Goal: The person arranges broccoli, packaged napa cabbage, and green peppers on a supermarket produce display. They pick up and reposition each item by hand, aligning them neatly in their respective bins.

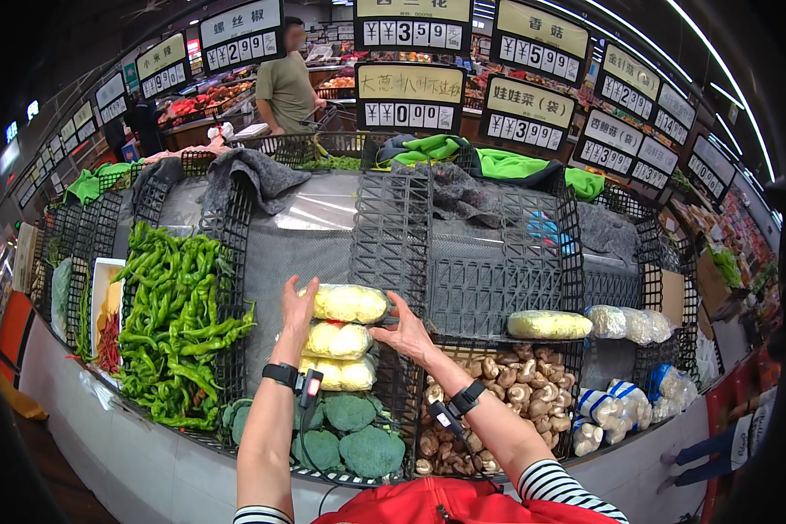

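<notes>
Three plastic-wrapped packs of pale yellow baby cabbage lie one behind another on the sloping rack: a rear pack (348, 303), a middle pack (338, 340) and a front pack (340, 372). At the rear pack's left end is my left hand (298, 306), its fingers raised and spread. My right hand (407, 331) is at the right end, thumb and fingers apart, with the thumb by the middle pack. Neither hand is closed round a pack, though both seem to touch the wrapping. Green broccoli heads (371, 452) sit just in front, below my wrists.
Green peppers (177, 327) fill the left section, beside a white box (98, 288) with red chillies. Shiitake mushrooms (521, 386) lie right, below a single cabbage pack (550, 325). Black mesh dividers (236, 242) separate sections. Price signs (409, 98) hang above; a person (288, 85) stands beyond.
</notes>
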`<state>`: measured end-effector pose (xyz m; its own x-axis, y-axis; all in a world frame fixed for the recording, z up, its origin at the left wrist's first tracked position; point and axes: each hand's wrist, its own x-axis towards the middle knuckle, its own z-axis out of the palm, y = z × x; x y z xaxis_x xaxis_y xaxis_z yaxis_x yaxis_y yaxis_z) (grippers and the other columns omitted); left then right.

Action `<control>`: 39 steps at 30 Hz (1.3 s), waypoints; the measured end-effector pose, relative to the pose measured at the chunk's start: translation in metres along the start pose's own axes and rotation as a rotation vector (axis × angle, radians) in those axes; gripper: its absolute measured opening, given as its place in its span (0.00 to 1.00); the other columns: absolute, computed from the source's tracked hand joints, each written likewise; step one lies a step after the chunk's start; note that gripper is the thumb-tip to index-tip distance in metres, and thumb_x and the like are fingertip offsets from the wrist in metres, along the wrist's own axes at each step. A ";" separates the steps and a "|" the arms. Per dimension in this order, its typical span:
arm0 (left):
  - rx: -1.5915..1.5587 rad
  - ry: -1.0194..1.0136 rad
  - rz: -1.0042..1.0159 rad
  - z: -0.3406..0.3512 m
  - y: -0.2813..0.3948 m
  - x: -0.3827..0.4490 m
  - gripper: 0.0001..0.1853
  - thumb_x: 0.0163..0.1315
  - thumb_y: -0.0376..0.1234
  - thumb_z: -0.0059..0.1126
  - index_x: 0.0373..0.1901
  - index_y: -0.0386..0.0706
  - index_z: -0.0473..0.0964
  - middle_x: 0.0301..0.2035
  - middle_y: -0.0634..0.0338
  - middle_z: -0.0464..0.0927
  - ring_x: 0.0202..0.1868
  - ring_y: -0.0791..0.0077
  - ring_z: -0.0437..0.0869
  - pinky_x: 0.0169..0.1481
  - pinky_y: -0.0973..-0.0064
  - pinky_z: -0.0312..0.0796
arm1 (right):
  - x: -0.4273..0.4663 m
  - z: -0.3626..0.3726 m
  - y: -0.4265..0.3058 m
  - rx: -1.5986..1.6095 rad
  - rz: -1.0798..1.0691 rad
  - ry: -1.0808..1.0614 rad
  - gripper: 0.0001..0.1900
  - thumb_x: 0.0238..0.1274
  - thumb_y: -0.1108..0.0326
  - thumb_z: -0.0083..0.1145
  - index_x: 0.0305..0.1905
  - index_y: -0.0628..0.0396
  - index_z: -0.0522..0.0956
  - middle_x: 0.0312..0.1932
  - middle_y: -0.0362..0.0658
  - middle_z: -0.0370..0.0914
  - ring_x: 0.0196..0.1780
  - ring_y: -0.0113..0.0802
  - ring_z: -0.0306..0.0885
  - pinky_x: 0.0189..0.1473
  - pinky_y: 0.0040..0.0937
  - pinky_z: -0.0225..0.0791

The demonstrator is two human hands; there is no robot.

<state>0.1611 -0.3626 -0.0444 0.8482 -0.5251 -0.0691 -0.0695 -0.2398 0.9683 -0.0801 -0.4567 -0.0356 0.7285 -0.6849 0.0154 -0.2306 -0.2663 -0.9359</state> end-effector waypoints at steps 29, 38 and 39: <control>-0.313 -0.402 0.442 -0.007 0.016 -0.042 0.26 0.73 0.36 0.58 0.69 0.37 0.69 0.64 0.51 0.75 0.64 0.65 0.77 0.67 0.69 0.70 | 0.037 -0.004 0.011 1.135 0.738 -0.106 0.24 0.73 0.46 0.54 0.65 0.45 0.73 0.57 0.44 0.82 0.54 0.41 0.84 0.43 0.47 0.81; -0.430 -0.401 0.647 -0.014 0.069 -0.085 0.38 0.68 0.47 0.65 0.73 0.36 0.64 0.71 0.49 0.67 0.73 0.60 0.66 0.77 0.62 0.58 | -0.004 -0.031 -0.036 1.337 0.452 -0.211 0.23 0.70 0.53 0.61 0.65 0.48 0.73 0.54 0.47 0.84 0.48 0.44 0.87 0.36 0.49 0.85; -0.424 -0.408 0.695 -0.012 0.077 -0.092 0.41 0.67 0.48 0.67 0.73 0.36 0.63 0.72 0.49 0.66 0.74 0.60 0.65 0.78 0.62 0.57 | -0.013 -0.037 -0.035 1.354 0.431 -0.245 0.23 0.70 0.54 0.61 0.65 0.48 0.73 0.53 0.47 0.83 0.47 0.45 0.88 0.35 0.48 0.86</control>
<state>0.0840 -0.3233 0.0392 0.4304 -0.7067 0.5615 -0.2282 0.5166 0.8252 -0.1049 -0.4635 0.0102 0.8836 -0.3761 -0.2789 0.2195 0.8590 -0.4626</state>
